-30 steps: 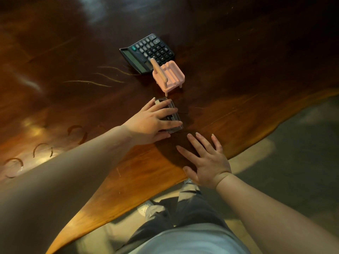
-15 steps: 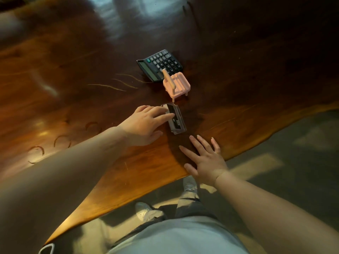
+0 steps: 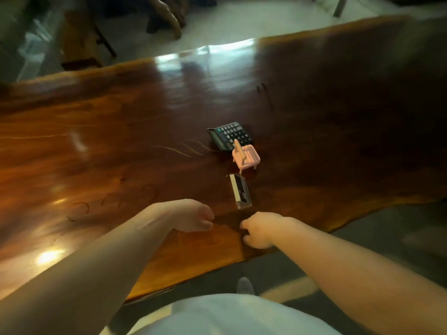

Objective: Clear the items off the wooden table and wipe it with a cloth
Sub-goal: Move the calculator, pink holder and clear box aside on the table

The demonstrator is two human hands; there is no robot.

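On the dark polished wooden table (image 3: 121, 153) lie three items in a row. Farthest is a black calculator (image 3: 229, 136). A small pink stool-shaped holder (image 3: 249, 160) with a wooden stick in it stands just in front of it. Nearest me lies a small clear case (image 3: 240, 193) with black and white contents. My left hand (image 3: 193, 216) hovers near the table's front edge, left of the case, fingers loosely curled and holding nothing. My right hand (image 3: 261, 230) is beside it, just below the case, also loosely curled and holding nothing. Neither hand touches the case.
Faint ring marks (image 3: 79, 211) and thin pale scratches (image 3: 179, 149) show on the tabletop. Beyond the far edge stands dark wooden furniture (image 3: 82, 39) on a pale floor. The wavy front edge runs just below my hands, with my shoe (image 3: 244, 286) on the floor.
My left hand has let go of the clear case and pulled back toward me. My right hand has lifted off the table and curled. The view has tilted up, showing the table's far edge.
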